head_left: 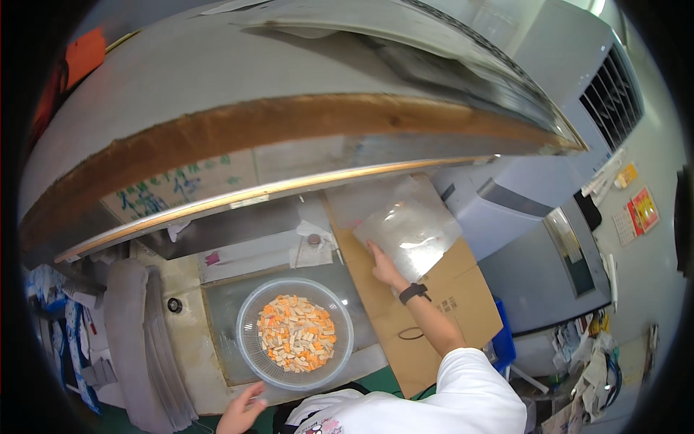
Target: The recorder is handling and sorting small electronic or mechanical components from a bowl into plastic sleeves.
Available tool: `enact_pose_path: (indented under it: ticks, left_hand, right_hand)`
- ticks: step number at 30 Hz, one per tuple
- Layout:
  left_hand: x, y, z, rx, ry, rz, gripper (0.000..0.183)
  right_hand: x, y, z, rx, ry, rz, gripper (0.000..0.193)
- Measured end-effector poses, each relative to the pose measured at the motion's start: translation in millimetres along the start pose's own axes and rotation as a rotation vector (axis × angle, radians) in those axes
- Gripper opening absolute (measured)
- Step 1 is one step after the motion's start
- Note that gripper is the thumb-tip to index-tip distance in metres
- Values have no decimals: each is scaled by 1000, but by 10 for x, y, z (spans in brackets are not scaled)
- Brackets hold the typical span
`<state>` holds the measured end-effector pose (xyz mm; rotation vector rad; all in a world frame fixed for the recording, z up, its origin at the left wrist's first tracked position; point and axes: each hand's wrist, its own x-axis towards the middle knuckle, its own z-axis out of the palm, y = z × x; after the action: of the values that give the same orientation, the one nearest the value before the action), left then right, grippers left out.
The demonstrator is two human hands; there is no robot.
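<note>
A translucent round plastic basket (248, 362) stands on the worktop in front of me. It holds many small orange and beige pieces (298, 333) whose exact kind I cannot make out. My left hand (243, 412) hovers just off the basket's near left rim, fingers apart and holding nothing. To the right, my right hand (386, 269) has the left edge of a shiny clear plastic bag (416, 235) in its fingers; part of the grip is hidden. The bag lies over a brown cardboard sheet (387, 318). A dark band circles my right wrist.
A wood-edged shelf (347, 116) spans the space above the worktop. Grey stacked sheets (141, 340) stand at left beside a round black knob (174, 305). A white-grey appliance (506, 210) rises behind the cardboard, and a blue bin (504, 340) sits at right.
</note>
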<state>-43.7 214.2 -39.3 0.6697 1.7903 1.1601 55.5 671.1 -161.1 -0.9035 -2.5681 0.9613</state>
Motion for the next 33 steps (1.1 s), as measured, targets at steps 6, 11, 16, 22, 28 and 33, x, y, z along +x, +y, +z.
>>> enact_pose_path:
  ticks: [6,11,16,22,28,33]
  left_hand:
    - [317,48,334,174,-650,206,47]
    - [518,-28,721,386,-865,294,49]
    - [604,-270,1074,219,-997,151,56]
    - [876,-400,1664,61,-872,63,70]
    - [1096,-506,2406,-475,-404,-15,58]
    - [1162,-572,2678,-850,-312,-68,41]
  right_hand:
    - [-810,-271,94,-6,-104,-9,65]
    - [-1419,-464,279,-153,-121,21,63]
    - [-1965,-588,364,-154,-112,32,63]
    - [-2366,-532,299,-251,-130,-16,64]
    - [-2490,-359,226,-197,-144,-140,66]
    - [-2527,-175,182,-15,-198,-275,72]
